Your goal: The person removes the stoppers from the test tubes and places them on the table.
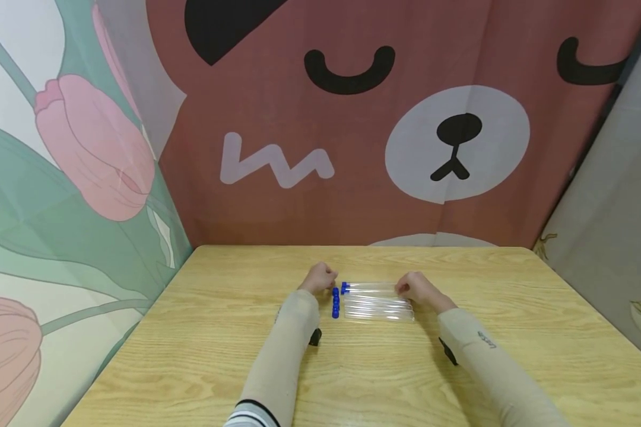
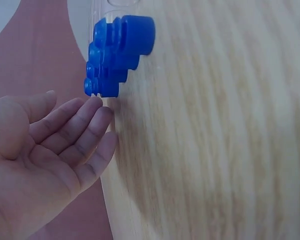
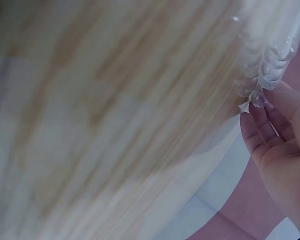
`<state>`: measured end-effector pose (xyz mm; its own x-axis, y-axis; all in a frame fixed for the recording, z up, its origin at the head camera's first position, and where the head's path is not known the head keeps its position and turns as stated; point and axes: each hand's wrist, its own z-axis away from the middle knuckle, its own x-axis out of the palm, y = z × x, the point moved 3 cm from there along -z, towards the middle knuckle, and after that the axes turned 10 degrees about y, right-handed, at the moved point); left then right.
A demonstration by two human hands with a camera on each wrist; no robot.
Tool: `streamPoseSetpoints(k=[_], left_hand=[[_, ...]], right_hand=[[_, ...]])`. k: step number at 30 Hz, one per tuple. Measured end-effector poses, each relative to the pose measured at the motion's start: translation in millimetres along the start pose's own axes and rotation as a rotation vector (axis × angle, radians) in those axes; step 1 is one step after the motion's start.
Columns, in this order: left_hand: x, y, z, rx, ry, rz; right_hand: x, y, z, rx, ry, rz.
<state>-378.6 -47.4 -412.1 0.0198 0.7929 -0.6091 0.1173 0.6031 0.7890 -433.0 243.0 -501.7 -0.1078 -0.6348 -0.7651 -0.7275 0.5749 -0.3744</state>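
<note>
A row of several blue caps (image 1: 335, 303) stands on the table, left of several clear test tubes (image 1: 379, 308) lying side by side. At the far end of that group, two tubes bear blue caps (image 1: 344, 288). My left hand (image 1: 319, 277) is just beyond the loose caps. In the left wrist view this hand (image 2: 55, 145) has loosely bent fingers, its fingertips close to the last of the blue caps (image 2: 102, 87) and nothing in its palm. My right hand (image 1: 418, 288) pinches the rounded end of a test tube (image 3: 259, 99) between thumb and fingers, seen in the right wrist view.
The wooden table (image 1: 203, 344) reaches back to a curtain (image 1: 278, 213) printed with a bear face. A flower-patterned curtain (image 1: 101, 261) hangs along the left side, and a pale curtain (image 1: 609, 237) along the right.
</note>
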Motion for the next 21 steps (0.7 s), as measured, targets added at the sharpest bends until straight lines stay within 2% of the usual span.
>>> streamPoseSetpoints(k=[1, 3, 4, 5, 6, 7, 8, 9, 11, 12, 15, 16, 19, 21], left_hand=[[0.1, -0.2, -0.3, 0.001, 0.001, 0.0], [0.3, -0.9, -0.8, 0.006, 0.005, 0.002], [0.2, -1.1, -0.7, 0.009, 0.009, 0.008], [0.1, -1.5, -0.8, 0.011, 0.016, 0.011], [-0.1, -2.0, -0.8, 0.015, 0.025, 0.013], [-0.5, -2.3, -1.0, 0.022, 0.035, 0.017], [-0.9, -2.7, -0.9, 0.025, 0.047, 0.02], [-1.2, -3.0, -0.9, 0.031, 0.06, 0.026], [-1.9, -3.9, -0.8, 0.041, 0.082, 0.033], [-2.0, -4.9, -0.6, 0.043, 0.088, 0.041], [-2.4, -7.1, 0.1, 0.056, 0.095, 0.062], [-2.6, -8.1, 0.3, 0.057, 0.095, 0.063], [-3.8, -9.7, 2.2, 0.064, 0.097, 0.065], [-5.2, -9.8, 4.2, 0.066, 0.101, 0.065]], right_hand=[[-5.7, -13.9, -1.5, -0.004, 0.008, 0.006], [-21.4, -55.4, -3.9, 0.009, -0.015, 0.023], [-23.8, -64.4, -3.6, -0.011, -0.006, 0.028], [-19.2, -53.3, -2.2, -0.05, 0.013, 0.007], [-20.3, -56.8, -2.4, -0.02, -0.008, 0.033], [-14.7, -41.8, -0.3, -0.038, 0.005, 0.02], [-14.8, -41.1, 0.1, -0.03, -0.008, 0.015], [-12.3, -29.9, 0.4, -0.049, 0.011, -0.023], [-8.7, -12.8, 1.1, -0.024, 0.025, -0.045], [-13.8, -23.7, 0.6, 0.01, 0.023, -0.021], [-21.7, -37.3, 0.1, 0.067, 0.046, 0.006], [-26.9, -51.8, 0.1, 0.094, 0.037, 0.043], [-27.1, -39.4, 1.6, 0.038, 0.076, -0.005], [-31.9, -44.2, 1.8, 0.06, 0.073, -0.027]])
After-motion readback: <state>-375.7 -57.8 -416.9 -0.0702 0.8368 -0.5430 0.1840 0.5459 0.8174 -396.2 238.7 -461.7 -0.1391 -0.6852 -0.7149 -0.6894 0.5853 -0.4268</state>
